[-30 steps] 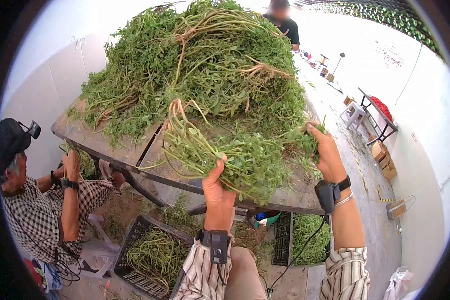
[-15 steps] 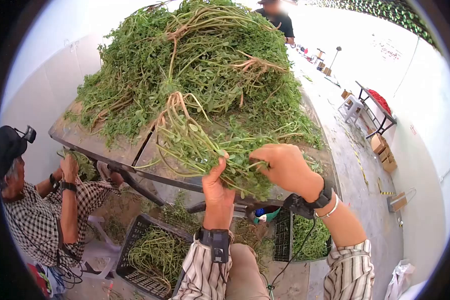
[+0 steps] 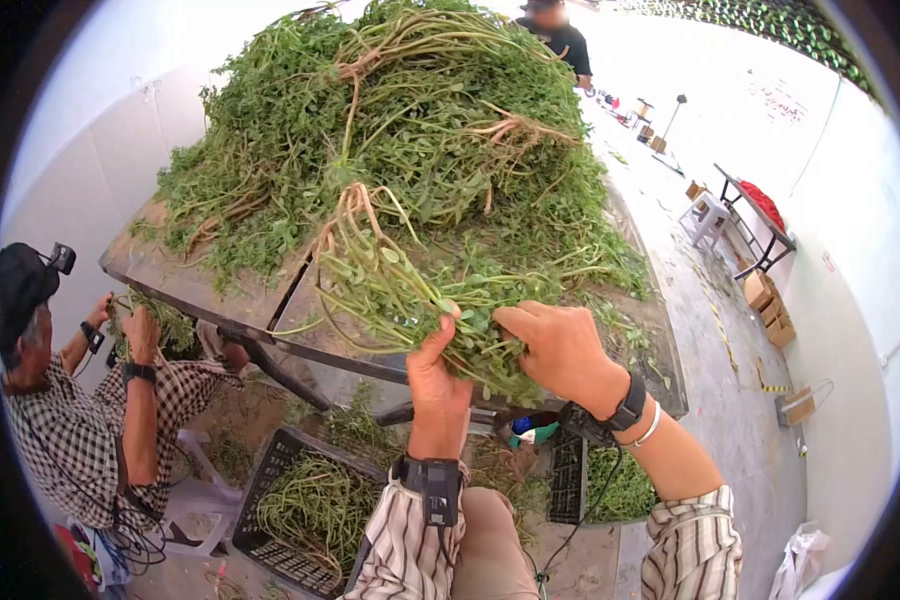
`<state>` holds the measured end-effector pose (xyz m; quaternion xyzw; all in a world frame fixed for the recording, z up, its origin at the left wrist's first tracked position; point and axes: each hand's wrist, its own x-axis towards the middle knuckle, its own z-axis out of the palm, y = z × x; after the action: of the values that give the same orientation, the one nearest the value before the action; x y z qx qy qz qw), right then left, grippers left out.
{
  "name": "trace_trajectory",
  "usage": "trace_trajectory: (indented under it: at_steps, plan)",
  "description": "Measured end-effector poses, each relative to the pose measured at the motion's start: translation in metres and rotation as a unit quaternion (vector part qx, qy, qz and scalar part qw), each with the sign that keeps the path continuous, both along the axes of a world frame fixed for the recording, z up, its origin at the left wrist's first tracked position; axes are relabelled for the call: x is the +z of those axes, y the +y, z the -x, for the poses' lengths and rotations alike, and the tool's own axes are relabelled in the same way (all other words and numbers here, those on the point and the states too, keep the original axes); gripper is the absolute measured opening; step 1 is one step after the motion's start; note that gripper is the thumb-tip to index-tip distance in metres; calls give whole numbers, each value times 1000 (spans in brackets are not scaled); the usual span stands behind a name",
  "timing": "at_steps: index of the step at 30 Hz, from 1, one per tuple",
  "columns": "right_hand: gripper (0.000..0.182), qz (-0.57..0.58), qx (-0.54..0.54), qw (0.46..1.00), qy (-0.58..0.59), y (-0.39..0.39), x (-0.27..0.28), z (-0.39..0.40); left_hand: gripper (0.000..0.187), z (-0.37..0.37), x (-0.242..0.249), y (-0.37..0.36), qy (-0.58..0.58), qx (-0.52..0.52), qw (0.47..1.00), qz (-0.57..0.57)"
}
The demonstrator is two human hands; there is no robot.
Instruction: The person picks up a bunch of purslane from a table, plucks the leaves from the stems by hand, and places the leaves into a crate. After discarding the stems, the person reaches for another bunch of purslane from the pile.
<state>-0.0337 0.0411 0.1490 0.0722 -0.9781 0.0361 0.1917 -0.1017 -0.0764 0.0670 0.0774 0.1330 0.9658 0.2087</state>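
Observation:
My left hand is closed round a bunch of purslane, thumb on top, just over the table's near edge. Pale brownish stem ends of the bunch point up and away, and its leafy end lies to the right. At that leafy end my right hand has its fingers curled into a pinch on the greens; the fingertips are partly hidden by leaves. Beyond both hands a large heap of purslane covers much of the table.
Below the table stand a black crate of bare stems and another crate of leafy greens. A co-worker sits at the left, handling greens. Another person is behind the heap. A white stool and cardboard boxes line the right.
My right hand has moved slightly down and left, closer to my left hand, along the leafy end. The seated co-worker's far hand has shifted left, away from the other hand.

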Motion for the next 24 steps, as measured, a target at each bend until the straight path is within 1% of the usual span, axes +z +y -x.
trace_trajectory:
  at_steps: [4, 7, 9, 10, 12, 13, 15, 16, 17, 18, 19, 20, 21, 22, 24]
  plan:
    - [35, -29, 13, 999, 17, 2, -2, 0, 15, -1, -8, 4, -8, -8, 1000, 2]
    - [31, -36, 0, 999, 10, 5, -1, -1, 17, -2, -10, 5, 2, -2, 1000, 2]
    - [20, 98, 50, 990, 85, 11, -3, 1, 18, -5, -11, 5, 1, 2, 1000, 9]
    - [20, 97, 50, 990, 87, 14, -2, 2, 19, -7, -9, 4, -5, 1, 1000, 17]
    - [17, 257, 31, 964, 53, 18, 3, 6, 19, -6, -12, 8, -16, -3, 1000, 22]
    - [17, 256, 32, 965, 54, 21, 1, 7, 19, -7, -11, 9, -14, -2, 1000, 20]
    - [13, 400, 9, 916, 15, 26, -2, 8, 24, -10, -8, 11, -23, 1, 1000, 11]
    - [13, 399, 12, 917, 15, 29, 2, 8, 24, -9, -8, 13, -11, 4, 1000, -1]
    - [11, 490, -19, 872, 19, 30, 7, 7, 24, -8, -8, 11, -15, 7, 1000, -2]
    - [10, 575, -53, 816, 20, 32, 10, 4, 19, -9, -4, 7, -25, 14, 1000, -7]
    - [10, 576, -55, 816, 12, 38, 12, 2, 14, -9, -3, 4, -37, 21, 999, -11]
    - [9, 596, -56, 800, 39, 46, 14, 1, 14, -3, -11, 2, -33, 5, 999, -32]
    - [8, 616, -56, 782, 70, 52, 17, 1, 14, -2, -9, -1, -37, 8, 999, -31]
    - [8, 618, -58, 781, 64, 54, 18, 0, 14, -2, -5, -5, -43, 14, 998, -37]
    - [8, 546, -84, 831, 60, 55, 21, -3, 16, 0, -4, -5, -43, 31, 998, -40]
